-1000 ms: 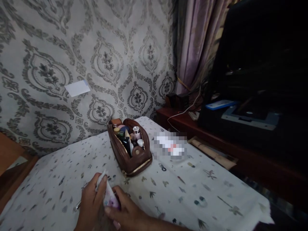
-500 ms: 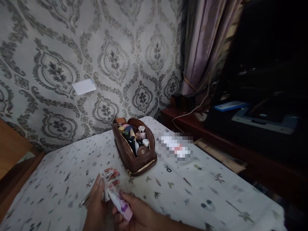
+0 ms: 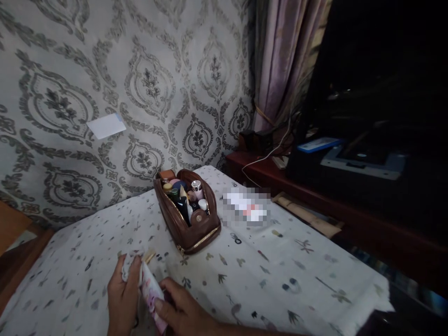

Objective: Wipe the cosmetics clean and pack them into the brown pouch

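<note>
My left hand [image 3: 121, 291] is closed on a crumpled white cloth [image 3: 129, 267], its fingers bunching it at the upper end of a tube. The white and pink tube [image 3: 150, 289] has a flower print and slants down to the right. Fingers and thumb of my right hand [image 3: 182, 303] grip its lower part. Past the cloth, a small tan object [image 3: 150, 255] shows; its kind is unclear. Beyond both hands stands a brown zip bag [image 3: 206, 239], unzipped, with several bottles and tubes inside, among them a pink bottle with a silvery cap [image 3: 197, 187].
A patterned white cloth [image 3: 266, 289] covers the table. To the bag's right lies a blurred-out white and red item [image 3: 247, 205]. A dark red cabinet [image 3: 245, 163] with a white cable [image 3: 266, 161] borders the right side, below a big dark screen [image 3: 378, 107]. Patterned wallpaper rises behind.
The view has swung slightly right, so the scene sits further left. My left fingers have closed more tightly round the white cloth, and the tube's flower print has turned into view.
</note>
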`<state>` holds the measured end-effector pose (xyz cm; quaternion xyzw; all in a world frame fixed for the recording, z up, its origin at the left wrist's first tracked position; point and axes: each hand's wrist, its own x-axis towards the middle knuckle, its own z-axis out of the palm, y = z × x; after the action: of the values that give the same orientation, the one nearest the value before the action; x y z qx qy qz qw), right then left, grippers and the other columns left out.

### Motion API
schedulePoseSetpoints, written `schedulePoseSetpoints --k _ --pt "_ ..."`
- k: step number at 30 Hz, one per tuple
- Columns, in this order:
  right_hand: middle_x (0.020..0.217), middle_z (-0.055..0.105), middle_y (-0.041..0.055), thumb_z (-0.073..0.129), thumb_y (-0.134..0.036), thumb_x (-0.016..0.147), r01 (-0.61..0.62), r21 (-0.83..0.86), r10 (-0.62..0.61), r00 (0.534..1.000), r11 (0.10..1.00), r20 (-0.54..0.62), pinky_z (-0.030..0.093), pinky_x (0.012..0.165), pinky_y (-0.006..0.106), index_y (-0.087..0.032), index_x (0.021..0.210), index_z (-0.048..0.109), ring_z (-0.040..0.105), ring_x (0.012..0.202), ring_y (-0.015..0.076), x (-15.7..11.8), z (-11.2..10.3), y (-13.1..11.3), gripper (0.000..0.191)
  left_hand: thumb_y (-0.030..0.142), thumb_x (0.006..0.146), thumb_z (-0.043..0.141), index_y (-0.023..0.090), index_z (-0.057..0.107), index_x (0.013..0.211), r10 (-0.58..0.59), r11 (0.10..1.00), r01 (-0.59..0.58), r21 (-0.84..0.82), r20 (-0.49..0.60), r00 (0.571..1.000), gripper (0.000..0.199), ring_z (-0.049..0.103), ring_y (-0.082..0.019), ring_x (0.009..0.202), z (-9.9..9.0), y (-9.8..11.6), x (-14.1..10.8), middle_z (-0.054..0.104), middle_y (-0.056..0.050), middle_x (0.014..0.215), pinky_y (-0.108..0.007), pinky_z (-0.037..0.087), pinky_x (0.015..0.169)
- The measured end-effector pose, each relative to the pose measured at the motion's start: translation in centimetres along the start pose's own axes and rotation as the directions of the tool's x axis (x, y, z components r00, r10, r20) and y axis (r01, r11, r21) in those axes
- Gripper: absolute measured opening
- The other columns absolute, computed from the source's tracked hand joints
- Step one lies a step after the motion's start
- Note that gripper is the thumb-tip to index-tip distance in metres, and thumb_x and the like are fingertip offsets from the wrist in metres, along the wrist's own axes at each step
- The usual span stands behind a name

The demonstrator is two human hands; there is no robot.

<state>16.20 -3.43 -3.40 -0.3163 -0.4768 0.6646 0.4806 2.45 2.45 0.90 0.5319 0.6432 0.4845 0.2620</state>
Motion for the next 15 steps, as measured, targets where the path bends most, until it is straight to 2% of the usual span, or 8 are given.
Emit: schedulePoseSetpoints --k 3,7,9,11,13,15 --pt "0.071 0.051 -0.003 0.06 -0.084 0.068 -0.027 0.153 0.031 0.999 0.988 -0.028 0.037 0.051 0.023 -0.022 0.096 0.049 0.05 0.059 0.0136 0.5 0.2 0.4 0.069 0.065 0.081 0.053 0.016 0.064 0.116 0.062 0.998 -0.058 -0.026 0.159 0.985 0.062 0.059 -0.03 0.116 0.6 -0.6 -0.8 0.068 -0.011 0.117 -0.041 0.045 0.104" --pt "0.076 0.055 -0.0021 0.066 -0.081 0.068 -0.016 0.337 0.059 0.991 0.941 -0.117 0.039 0.046 0.022 -0.021 0.105 0.051 0.051 0.054 0.0116 1.3 0.4 1.3 0.072 0.054 0.095 0.039 0.023 0.058 0.133 0.286 0.956 -0.29 -0.041 0.346 0.894 0.052 0.039 -0.027 0.141 1.5 -1.6 -1.8 0.048 -0.009 0.148 -0.047 0.028 0.118" --pt "0.082 0.055 -0.0008 0.07 -0.077 0.068 0.026 0.375 0.046 0.982 0.927 -0.181 0.04 0.046 0.021 -0.021 0.105 0.055 0.052 0.058 0.0117 1.4 0.4 1.3 0.069 0.049 0.097 0.036 0.026 0.055 0.137 0.352 0.932 -0.36 -0.047 0.366 0.862 0.049 0.031 -0.026 0.145 1.8 -1.9 -2.1 0.037 -0.006 0.156 -0.048 0.022 0.121" --pt "0.085 0.056 0.0 0.074 -0.074 0.067 0.071 0.407 0.031 0.97 0.911 -0.24 0.043 0.047 0.02 -0.021 0.106 0.059 0.053 0.064 0.0124 1.4 0.3 1.0 0.068 0.046 0.098 0.036 0.028 0.054 0.138 0.38 0.918 -0.395 -0.038 0.364 0.85 0.047 0.027 -0.026 0.147 1.9 -1.8 -2.5 0.031 -0.004 0.159 -0.048 0.018 0.121" --pt "0.084 0.055 0.0 0.079 -0.071 0.065 0.092 0.445 0.031 0.965 0.891 -0.261 0.044 0.048 0.02 -0.02 0.105 0.062 0.054 0.067 0.0128 1.3 0.3 0.6 0.067 0.045 0.098 0.037 0.028 0.055 0.138 0.387 0.915 -0.403 -0.025 0.34 0.857 0.046 0.028 -0.026 0.146 2.0 -1.4 -2.7 0.032 -0.005 0.158 -0.047 0.017 0.122" --pt "0.081 0.056 0.0002 0.082 -0.066 0.064 0.058 0.497 0.053 0.977 0.866 -0.207 0.045 0.047 0.019 -0.018 0.102 0.063 0.055 0.066 0.013 1.2 0.3 0.3 0.064 0.046 0.097 0.041 0.026 0.055 0.137 0.367 0.927 -0.375 -0.031 0.29 0.884 0.047 0.032 -0.027 0.145 1.9 -1.0 -2.7 0.037 -0.006 0.156 -0.046 0.019 0.121"
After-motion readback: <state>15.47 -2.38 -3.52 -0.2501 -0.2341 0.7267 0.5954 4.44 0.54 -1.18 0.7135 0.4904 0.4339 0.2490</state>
